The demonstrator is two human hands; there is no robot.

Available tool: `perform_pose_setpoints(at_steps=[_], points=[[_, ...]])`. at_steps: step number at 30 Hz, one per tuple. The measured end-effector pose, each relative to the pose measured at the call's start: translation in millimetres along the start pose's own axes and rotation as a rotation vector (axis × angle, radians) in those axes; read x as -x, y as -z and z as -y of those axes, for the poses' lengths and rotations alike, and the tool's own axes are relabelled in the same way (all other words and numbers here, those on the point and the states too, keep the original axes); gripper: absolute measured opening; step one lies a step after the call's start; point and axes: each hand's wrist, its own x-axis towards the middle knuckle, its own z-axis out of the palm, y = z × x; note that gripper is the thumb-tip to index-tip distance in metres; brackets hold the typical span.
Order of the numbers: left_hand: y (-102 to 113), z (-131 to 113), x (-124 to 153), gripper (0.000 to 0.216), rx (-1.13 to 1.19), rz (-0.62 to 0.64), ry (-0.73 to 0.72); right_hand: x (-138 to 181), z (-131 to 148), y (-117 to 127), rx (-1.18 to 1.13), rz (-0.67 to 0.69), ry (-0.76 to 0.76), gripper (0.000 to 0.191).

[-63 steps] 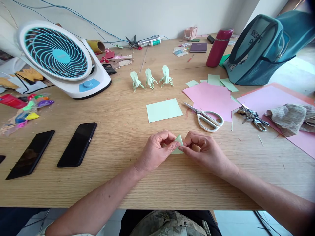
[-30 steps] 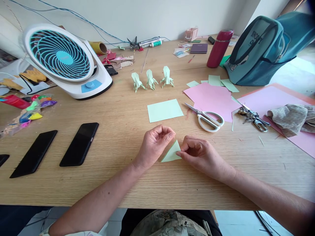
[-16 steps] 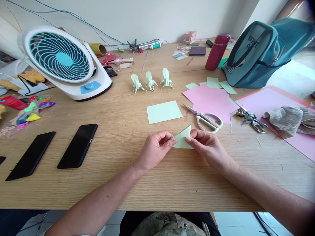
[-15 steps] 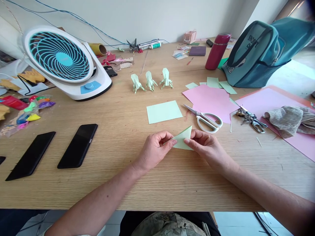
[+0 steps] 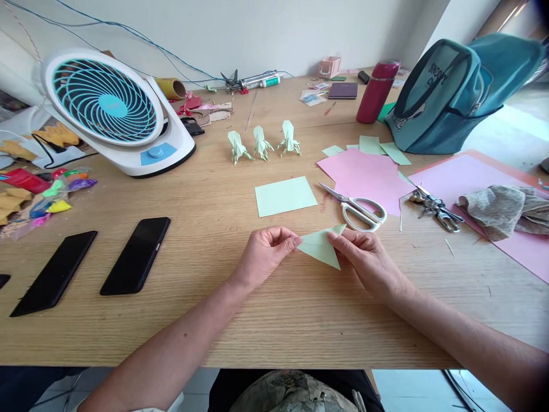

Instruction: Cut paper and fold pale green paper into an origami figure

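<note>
A small folded piece of pale green paper (image 5: 321,247), roughly triangular, is held between my hands just above the table. My left hand (image 5: 266,252) pinches its narrow left tip between thumb and forefinger. At the wider right end, my right hand (image 5: 364,254) grips it with the thumb on top and the fingers behind, partly hidden. Beyond the hands lies a flat green paper rectangle (image 5: 286,196). White-handled scissors (image 5: 358,207) rest just past my right hand. Farther back stand three folded green paper figures (image 5: 261,143) in a row.
Pink paper (image 5: 364,171) and green scraps (image 5: 369,144) lie at right, near keys (image 5: 435,209) and a grey cloth (image 5: 493,210). A red flask (image 5: 378,91) and teal backpack (image 5: 450,97) stand behind. At left are a fan (image 5: 115,114) and two black phones (image 5: 136,256).
The folded paper has turned and shows more of its face, its lower corner now pointing down toward me. My hands have moved slightly apart, the right one shifting right.
</note>
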Motion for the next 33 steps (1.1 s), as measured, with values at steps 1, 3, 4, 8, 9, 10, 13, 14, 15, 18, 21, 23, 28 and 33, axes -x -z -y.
perform_pose_setpoints(at_steps=[1, 3, 4, 8, 9, 10, 13, 14, 15, 18, 21, 23, 28, 33], points=[[0.8, 0.1, -0.4, 0.030, 0.019, -0.009, 0.015, -0.2, -0.6, 0.4, 0.014, -0.006, 0.012, 0.048], [2.0, 0.1, -1.0, 0.030, 0.043, -0.018, 0.037, -0.5, -1.1, 0.6, 0.043, -0.019, 0.033, 0.049], [2.4, 0.2, -1.2, 0.030, 0.045, -0.017, 0.041, -0.6, -1.1, 0.5, 0.051, -0.027, 0.041, 0.050], [4.3, 0.6, -2.0, 0.030, -0.005, -0.021, 0.029, -1.5, -0.1, -1.6, 0.032, -0.025, 0.005, 0.048], [4.7, 0.5, -2.2, 0.030, -0.019, -0.024, 0.023, -2.2, 0.4, -2.3, 0.018, -0.021, -0.019, 0.046], [5.2, 0.2, -2.4, 0.030, -0.030, -0.026, 0.016, -2.9, 0.9, -2.8, 0.000, -0.020, -0.042, 0.044], [6.7, -1.0, -3.1, 0.029, -0.054, -0.035, -0.003, -5.4, 2.2, -2.8, -0.042, -0.026, -0.076, 0.042], [7.2, -1.5, -3.5, 0.029, -0.060, -0.035, -0.009, -6.0, 2.3, -2.2, -0.049, -0.026, -0.076, 0.041], [7.8, -1.9, -3.9, 0.028, -0.063, -0.032, -0.015, -6.5, 2.1, -1.4, -0.050, -0.025, -0.074, 0.041], [9.6, -2.5, -5.0, 0.025, -0.065, 0.000, -0.036, -7.0, 0.4, 1.2, -0.038, -0.044, -0.061, 0.040], [11.8, -2.1, -5.4, 0.025, -0.091, 0.017, -0.066, -7.4, -1.6, 2.7, -0.036, -0.020, -0.030, 0.038], [13.3, -1.7, -5.5, 0.026, -0.116, 0.015, -0.079, -7.6, -2.0, 2.9, -0.030, 0.019, -0.009, 0.036], [14.7, -1.4, -6.8, 0.024, -0.096, 0.051, -0.052, -6.9, 2.5, 1.0, 0.056, -0.007, -0.009, 0.034], [13.3, -2.9, -5.9, 0.023, -0.101, 0.051, -0.059, -7.0, 5.1, 0.1, 0.146, -0.029, -0.009, 0.031]])
